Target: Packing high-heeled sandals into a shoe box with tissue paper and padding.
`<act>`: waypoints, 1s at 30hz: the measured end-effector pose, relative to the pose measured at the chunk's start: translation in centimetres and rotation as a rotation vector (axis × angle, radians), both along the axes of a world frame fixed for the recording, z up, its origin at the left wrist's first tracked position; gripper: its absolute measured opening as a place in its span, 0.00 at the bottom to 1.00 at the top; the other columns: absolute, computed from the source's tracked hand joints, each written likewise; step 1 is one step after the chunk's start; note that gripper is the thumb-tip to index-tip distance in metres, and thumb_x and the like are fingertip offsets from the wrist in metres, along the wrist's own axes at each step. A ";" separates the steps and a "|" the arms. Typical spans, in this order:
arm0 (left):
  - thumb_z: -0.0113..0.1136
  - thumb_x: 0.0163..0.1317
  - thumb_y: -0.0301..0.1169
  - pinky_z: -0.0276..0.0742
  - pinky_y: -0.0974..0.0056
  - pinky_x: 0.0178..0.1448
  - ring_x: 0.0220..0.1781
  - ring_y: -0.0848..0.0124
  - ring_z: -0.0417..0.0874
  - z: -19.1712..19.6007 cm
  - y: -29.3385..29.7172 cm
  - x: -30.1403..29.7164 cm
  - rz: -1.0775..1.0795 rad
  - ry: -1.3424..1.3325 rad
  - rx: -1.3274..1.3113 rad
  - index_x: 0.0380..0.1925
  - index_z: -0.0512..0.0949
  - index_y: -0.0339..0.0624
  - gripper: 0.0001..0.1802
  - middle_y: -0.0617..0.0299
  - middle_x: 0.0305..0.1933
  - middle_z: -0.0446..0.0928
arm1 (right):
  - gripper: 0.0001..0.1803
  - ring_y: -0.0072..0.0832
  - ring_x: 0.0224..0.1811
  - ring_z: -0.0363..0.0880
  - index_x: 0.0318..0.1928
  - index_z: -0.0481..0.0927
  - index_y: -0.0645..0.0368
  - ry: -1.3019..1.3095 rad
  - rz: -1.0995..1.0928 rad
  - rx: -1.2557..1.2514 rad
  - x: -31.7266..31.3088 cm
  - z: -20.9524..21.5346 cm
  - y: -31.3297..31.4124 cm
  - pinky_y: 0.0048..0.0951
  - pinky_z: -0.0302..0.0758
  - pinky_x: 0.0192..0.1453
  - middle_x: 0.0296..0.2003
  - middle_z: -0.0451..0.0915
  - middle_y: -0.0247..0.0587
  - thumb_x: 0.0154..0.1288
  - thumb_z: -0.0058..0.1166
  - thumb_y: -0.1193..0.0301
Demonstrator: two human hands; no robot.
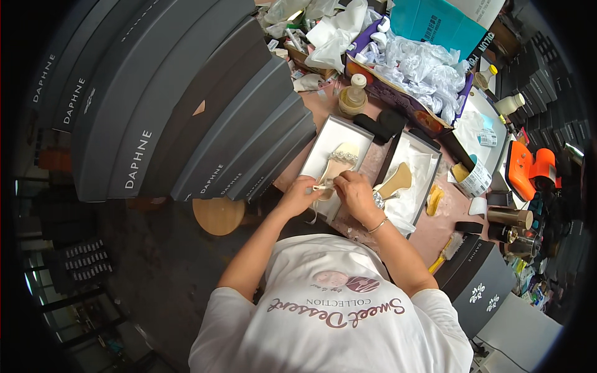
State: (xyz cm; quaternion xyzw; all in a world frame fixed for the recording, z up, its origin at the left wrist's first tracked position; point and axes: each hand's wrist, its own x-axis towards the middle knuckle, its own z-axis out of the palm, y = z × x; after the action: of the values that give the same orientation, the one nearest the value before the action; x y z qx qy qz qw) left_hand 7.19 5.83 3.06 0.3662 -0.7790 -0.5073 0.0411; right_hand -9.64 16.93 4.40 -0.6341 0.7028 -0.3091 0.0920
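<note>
A cream sandal with a beaded band across its toe lies over a white-lined box part on the table. At its heel end, my left hand pinches a thin pale strap of the sandal. My right hand is closed on the strap beside it, fingertips close to the left ones; a small fastening there is partly hidden. Right of my hands, an open shoe box holds a second sandal, sole side showing, and white tissue paper.
Grey shoe boxes tower at the left. Behind stand a pump bottle and a purple carton of crumpled white paper. At the right are a yellow sponge, a brush, a tape roll and an orange tool.
</note>
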 end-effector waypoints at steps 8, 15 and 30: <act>0.61 0.61 0.34 0.69 0.68 0.51 0.48 0.75 0.77 0.1 0.4 0.0 0.422 0.259 0.928 0.49 0.78 0.41 0.17 0.65 0.46 0.79 | 0.09 0.36 0.39 0.77 0.35 0.81 0.56 0.017 0.023 -0.094 -0.1 2.4 -0.1 0.35 0.69 0.42 0.32 0.78 0.38 0.52 0.54 0.73; 0.62 0.62 0.32 0.72 0.70 0.46 0.40 0.78 0.76 -0.8 2.5 -0.5 0.363 0.345 0.818 0.49 0.75 0.38 0.17 0.65 0.41 0.79 | 0.08 0.42 0.32 0.77 0.36 0.82 0.58 -0.119 -0.106 0.029 1.3 2.3 2.8 0.37 0.72 0.37 0.30 0.77 0.44 0.54 0.57 0.74; 0.59 0.64 0.29 0.69 0.74 0.47 0.40 0.80 0.75 -1.1 3.0 -0.5 0.297 0.407 0.646 0.43 0.76 0.38 0.10 0.66 0.39 0.77 | 0.13 0.42 0.48 0.76 0.44 0.80 0.61 -0.213 0.063 -0.026 0.4 0.8 1.1 0.41 0.73 0.49 0.43 0.78 0.50 0.59 0.57 0.70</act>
State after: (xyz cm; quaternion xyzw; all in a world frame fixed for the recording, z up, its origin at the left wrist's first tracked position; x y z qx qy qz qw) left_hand 6.68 8.83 1.95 0.3609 -0.4941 -0.7765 0.1503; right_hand -9.24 18.03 5.24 -0.6204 0.6648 -0.3809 0.1675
